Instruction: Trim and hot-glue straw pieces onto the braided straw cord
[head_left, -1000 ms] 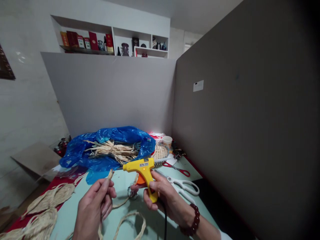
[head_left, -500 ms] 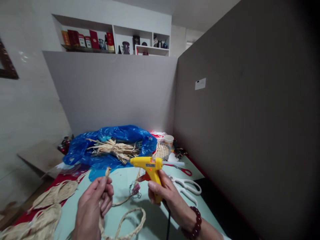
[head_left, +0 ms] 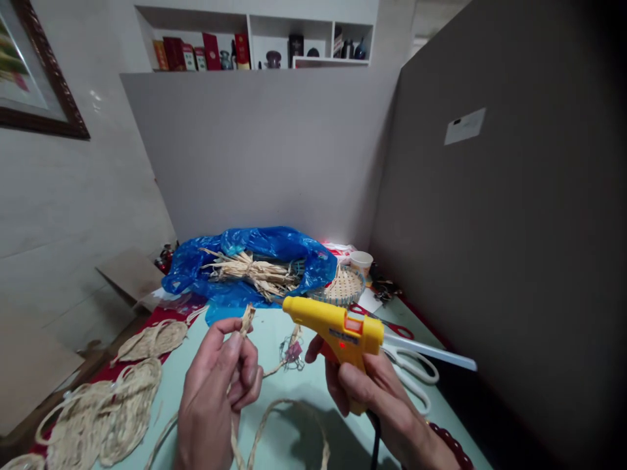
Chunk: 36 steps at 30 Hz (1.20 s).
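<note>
My left hand [head_left: 215, 388] is closed around the end of a braided straw rope [head_left: 246, 320], whose tip sticks up between thumb and fingers; the rest of the braid loops down over the pale green table [head_left: 267, 326]. My right hand [head_left: 379, 391] grips the handle of a yellow hot glue gun [head_left: 337, 326], its red light on. The gun's nozzle points left toward the rope tip, a short gap away. A white glue stick pokes out of its back to the right. A dark bead bracelet sits on my right wrist.
A blue plastic bag [head_left: 255, 258] with dried straw lies behind. A small woven basket [head_left: 343, 286], a paper cup [head_left: 361, 261], red-handled scissors [head_left: 392, 323] and white scissors [head_left: 414, 372] are on the right. Braided straw coils [head_left: 112, 405] lie left. Grey partitions enclose the back and right.
The view has shifted right and closer. My right hand has turned the glue gun so its nozzle points at the rope tip, and both hands have come nearer together.
</note>
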Each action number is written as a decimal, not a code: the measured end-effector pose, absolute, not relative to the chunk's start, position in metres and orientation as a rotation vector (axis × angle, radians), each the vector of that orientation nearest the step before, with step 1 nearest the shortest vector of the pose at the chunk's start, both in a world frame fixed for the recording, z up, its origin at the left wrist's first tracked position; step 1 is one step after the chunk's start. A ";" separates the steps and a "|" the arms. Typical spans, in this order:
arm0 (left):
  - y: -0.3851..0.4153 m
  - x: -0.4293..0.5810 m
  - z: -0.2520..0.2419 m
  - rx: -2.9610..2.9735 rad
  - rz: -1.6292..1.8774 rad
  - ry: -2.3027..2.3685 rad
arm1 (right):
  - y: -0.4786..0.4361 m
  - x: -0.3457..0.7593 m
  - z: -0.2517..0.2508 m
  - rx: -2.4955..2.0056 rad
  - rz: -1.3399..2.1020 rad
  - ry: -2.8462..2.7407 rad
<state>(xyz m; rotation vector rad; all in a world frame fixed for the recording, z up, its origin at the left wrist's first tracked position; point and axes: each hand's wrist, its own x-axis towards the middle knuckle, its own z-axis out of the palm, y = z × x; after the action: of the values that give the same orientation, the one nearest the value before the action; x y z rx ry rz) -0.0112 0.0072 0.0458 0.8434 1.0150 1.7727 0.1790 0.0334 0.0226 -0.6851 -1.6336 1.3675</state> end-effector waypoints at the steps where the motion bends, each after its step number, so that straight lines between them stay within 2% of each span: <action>1: 0.006 -0.010 0.048 0.855 1.767 1.033 | 0.031 0.180 0.023 -0.692 1.359 -1.645; 7: 0.002 -0.013 0.048 0.924 1.697 1.198 | 0.024 0.179 0.036 -0.615 1.482 -1.626; 13: 0.002 -0.005 0.037 1.131 1.469 1.283 | 0.037 0.168 0.035 -0.806 1.330 -1.521; 16: -0.002 0.008 0.034 1.164 1.416 1.359 | 0.042 0.166 0.029 -0.782 1.374 -1.430; 30: -0.008 0.020 0.030 1.358 1.439 1.480 | 0.041 0.162 0.028 -0.736 1.436 -1.323; 36: -0.009 0.021 0.027 1.325 1.450 1.496 | 0.041 0.162 0.025 -0.739 1.359 -1.387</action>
<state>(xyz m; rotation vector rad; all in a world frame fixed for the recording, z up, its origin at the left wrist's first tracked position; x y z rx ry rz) 0.0206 -0.0085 0.0271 1.3253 1.4957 1.4504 0.1619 0.0412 0.0245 -0.7393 -1.3874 1.3589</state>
